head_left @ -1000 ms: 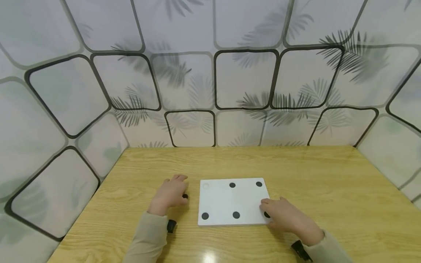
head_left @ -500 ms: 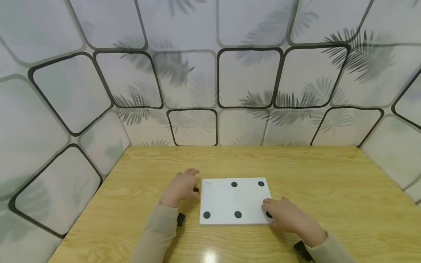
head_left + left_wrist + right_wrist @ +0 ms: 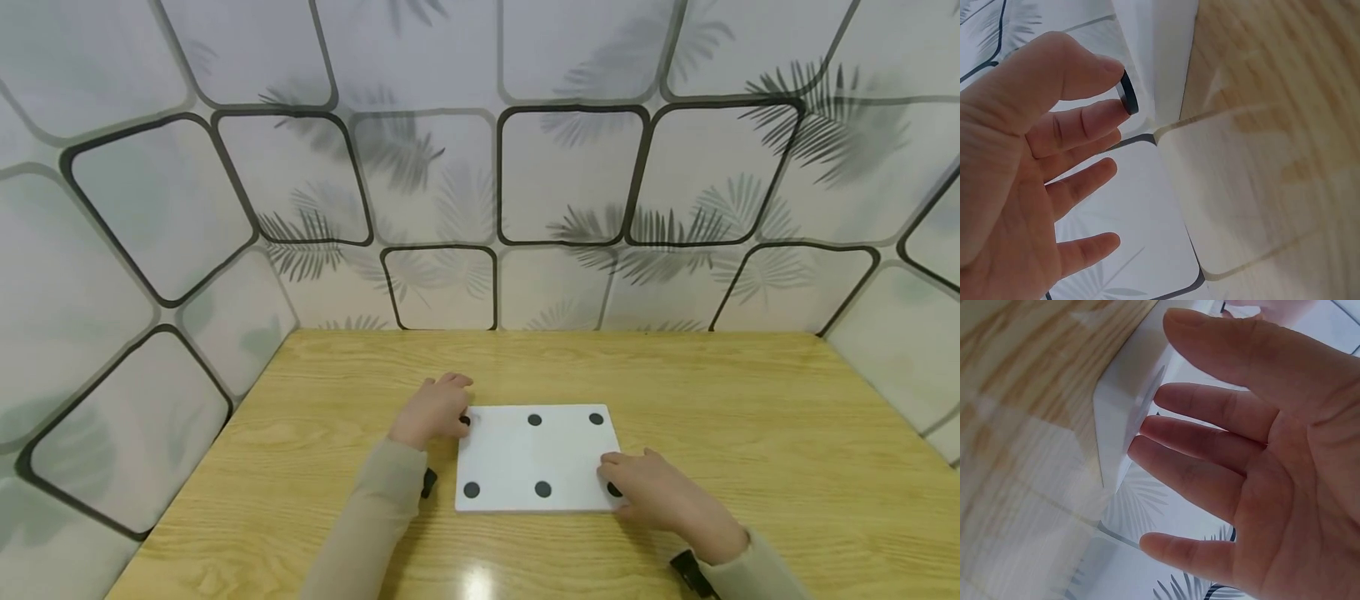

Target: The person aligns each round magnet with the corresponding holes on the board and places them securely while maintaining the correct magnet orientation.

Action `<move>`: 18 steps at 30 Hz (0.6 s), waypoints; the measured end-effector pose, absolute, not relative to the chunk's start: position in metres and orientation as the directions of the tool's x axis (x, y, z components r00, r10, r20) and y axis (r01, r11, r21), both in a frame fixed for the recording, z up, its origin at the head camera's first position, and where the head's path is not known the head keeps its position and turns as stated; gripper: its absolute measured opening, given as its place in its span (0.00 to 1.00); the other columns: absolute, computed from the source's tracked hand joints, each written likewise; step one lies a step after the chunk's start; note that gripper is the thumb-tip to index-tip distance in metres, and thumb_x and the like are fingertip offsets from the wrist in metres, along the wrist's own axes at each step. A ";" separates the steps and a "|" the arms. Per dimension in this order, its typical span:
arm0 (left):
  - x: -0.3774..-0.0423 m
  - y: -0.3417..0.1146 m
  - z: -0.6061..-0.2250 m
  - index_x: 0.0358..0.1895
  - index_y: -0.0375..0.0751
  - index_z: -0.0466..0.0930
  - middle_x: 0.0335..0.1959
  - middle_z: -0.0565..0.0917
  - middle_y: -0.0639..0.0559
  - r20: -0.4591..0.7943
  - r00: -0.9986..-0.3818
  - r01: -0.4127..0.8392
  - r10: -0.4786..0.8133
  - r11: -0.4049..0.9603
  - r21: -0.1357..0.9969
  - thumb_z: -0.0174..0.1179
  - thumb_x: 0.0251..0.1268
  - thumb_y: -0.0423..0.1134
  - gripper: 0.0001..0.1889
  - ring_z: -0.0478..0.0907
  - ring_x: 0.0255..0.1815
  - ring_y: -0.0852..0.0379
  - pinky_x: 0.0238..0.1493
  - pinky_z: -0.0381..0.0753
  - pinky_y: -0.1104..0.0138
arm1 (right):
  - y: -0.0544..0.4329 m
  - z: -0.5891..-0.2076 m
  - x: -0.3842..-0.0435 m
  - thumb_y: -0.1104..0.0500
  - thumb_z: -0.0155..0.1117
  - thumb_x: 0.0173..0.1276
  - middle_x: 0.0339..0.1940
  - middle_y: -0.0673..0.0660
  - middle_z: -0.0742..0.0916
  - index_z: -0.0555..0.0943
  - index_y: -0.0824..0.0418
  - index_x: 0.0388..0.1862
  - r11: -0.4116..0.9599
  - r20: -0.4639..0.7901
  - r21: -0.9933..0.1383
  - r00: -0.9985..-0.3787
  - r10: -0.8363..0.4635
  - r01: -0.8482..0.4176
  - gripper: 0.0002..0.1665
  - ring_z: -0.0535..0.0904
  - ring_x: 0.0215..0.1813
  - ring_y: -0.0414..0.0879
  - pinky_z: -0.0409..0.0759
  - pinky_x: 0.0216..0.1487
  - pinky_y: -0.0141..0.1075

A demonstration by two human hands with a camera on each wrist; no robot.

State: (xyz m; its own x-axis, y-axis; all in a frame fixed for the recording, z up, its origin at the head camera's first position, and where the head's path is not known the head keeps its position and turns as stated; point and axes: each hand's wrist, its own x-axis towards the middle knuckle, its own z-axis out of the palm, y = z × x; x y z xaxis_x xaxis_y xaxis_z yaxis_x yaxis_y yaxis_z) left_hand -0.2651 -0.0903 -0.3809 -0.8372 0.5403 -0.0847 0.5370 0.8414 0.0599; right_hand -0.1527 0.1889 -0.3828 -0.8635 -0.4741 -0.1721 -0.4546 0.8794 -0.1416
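Observation:
A white rectangular board point(image 3: 510, 457) lies on the wooden table with black round discs in its spots, such as the top middle disc point(image 3: 535, 420) and the bottom left disc point(image 3: 471, 490). My left hand point(image 3: 431, 410) is at the board's far left corner, pinching a small black disc point(image 3: 1127, 94) on edge between thumb and index finger. Its other fingers spread loosely. On the near right corner rests my right hand point(image 3: 656, 493), fingertips touching the board with fingers fairly straight, partly hiding a black disc point(image 3: 614, 490) there.
The light wooden table point(image 3: 750, 417) extends around the board on all sides. Behind and to both sides stands a patterned wall covering point(image 3: 555, 287) with leaf prints and dark rounded outlines. Dark wrist cameras point(image 3: 690, 573) sit under the beige sleeves point(image 3: 367, 521).
My left hand has moved right and away from me, carrying the black disc from beside the board to its far left corner. The right hand stays on the near right corner.

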 end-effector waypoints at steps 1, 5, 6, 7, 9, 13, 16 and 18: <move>-0.266 -0.089 -0.381 0.10 0.45 0.68 0.59 0.68 0.49 -0.094 -0.838 0.535 0.538 0.843 0.057 0.59 0.44 0.36 0.13 0.58 0.62 0.49 0.56 0.58 0.46 | 0.189 -0.382 -0.153 0.58 0.72 0.45 0.47 0.58 0.80 0.77 0.63 0.38 0.880 -0.174 -0.144 -0.863 -0.474 -0.454 0.21 0.76 0.46 0.53 0.64 0.49 0.60; -0.268 -0.083 -0.380 0.11 0.45 0.68 0.59 0.68 0.49 -0.111 -0.837 0.534 0.536 0.844 0.051 0.61 0.46 0.36 0.13 0.58 0.62 0.49 0.57 0.57 0.46 | 0.190 -0.382 -0.152 0.58 0.72 0.45 0.46 0.57 0.80 0.77 0.62 0.37 0.874 -0.167 -0.147 -0.860 -0.483 -0.462 0.20 0.77 0.44 0.52 0.64 0.49 0.60; -0.269 -0.081 -0.380 0.12 0.45 0.68 0.59 0.68 0.49 -0.112 -0.836 0.535 0.537 0.843 0.050 0.61 0.47 0.36 0.13 0.59 0.62 0.49 0.57 0.57 0.46 | 0.190 -0.382 -0.152 0.59 0.72 0.45 0.45 0.57 0.79 0.77 0.62 0.37 0.873 -0.162 -0.148 -0.859 -0.485 -0.465 0.19 0.77 0.43 0.52 0.64 0.49 0.60; -0.269 -0.080 -0.381 0.12 0.45 0.68 0.59 0.68 0.48 -0.113 -0.835 0.538 0.539 0.842 0.046 0.61 0.47 0.36 0.13 0.59 0.62 0.49 0.57 0.57 0.46 | 0.190 -0.382 -0.152 0.59 0.72 0.45 0.45 0.56 0.80 0.77 0.61 0.36 0.871 -0.157 -0.148 -0.859 -0.488 -0.468 0.19 0.77 0.43 0.52 0.65 0.49 0.60; -0.270 -0.077 -0.381 0.13 0.45 0.68 0.59 0.69 0.48 -0.117 -0.833 0.540 0.540 0.841 0.037 0.61 0.48 0.36 0.13 0.59 0.62 0.48 0.57 0.57 0.46 | 0.191 -0.382 -0.152 0.59 0.72 0.45 0.44 0.55 0.79 0.77 0.60 0.36 0.867 -0.149 -0.148 -0.856 -0.495 -0.475 0.18 0.78 0.41 0.51 0.65 0.48 0.59; -0.272 -0.074 -0.383 0.15 0.46 0.69 0.59 0.68 0.49 -0.131 -0.834 0.538 0.535 0.843 0.014 0.60 0.50 0.36 0.12 0.59 0.62 0.49 0.57 0.57 0.46 | 0.190 -0.383 -0.152 0.58 0.72 0.45 0.45 0.55 0.79 0.77 0.60 0.36 0.868 -0.151 -0.146 -0.856 -0.494 -0.475 0.18 0.78 0.41 0.51 0.65 0.48 0.59; -0.273 -0.072 -0.383 0.15 0.46 0.69 0.59 0.68 0.48 -0.138 -0.836 0.534 0.532 0.845 0.019 0.60 0.50 0.36 0.11 0.59 0.62 0.49 0.57 0.57 0.46 | 0.190 -0.383 -0.152 0.58 0.72 0.46 0.45 0.55 0.79 0.77 0.61 0.36 0.870 -0.155 -0.145 -0.858 -0.490 -0.470 0.19 0.77 0.42 0.51 0.65 0.49 0.59; -0.274 -0.070 -0.382 0.15 0.45 0.69 0.59 0.68 0.48 -0.143 -0.838 0.529 0.526 0.848 0.024 0.61 0.49 0.35 0.11 0.59 0.62 0.49 0.58 0.56 0.46 | 0.190 -0.382 -0.152 0.58 0.72 0.46 0.45 0.56 0.79 0.77 0.61 0.36 0.869 -0.151 -0.145 -0.857 -0.493 -0.474 0.19 0.77 0.42 0.51 0.65 0.49 0.59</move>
State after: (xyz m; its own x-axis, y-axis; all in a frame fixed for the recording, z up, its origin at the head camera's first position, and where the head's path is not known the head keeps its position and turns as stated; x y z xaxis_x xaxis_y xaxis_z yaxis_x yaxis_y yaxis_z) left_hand -0.2736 -0.0705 -0.3818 -0.8381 0.5264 -0.1428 0.5288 0.8484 0.0238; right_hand -0.1520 0.1897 -0.3824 -0.8570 -0.4927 -0.1507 -0.4740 0.8686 -0.1445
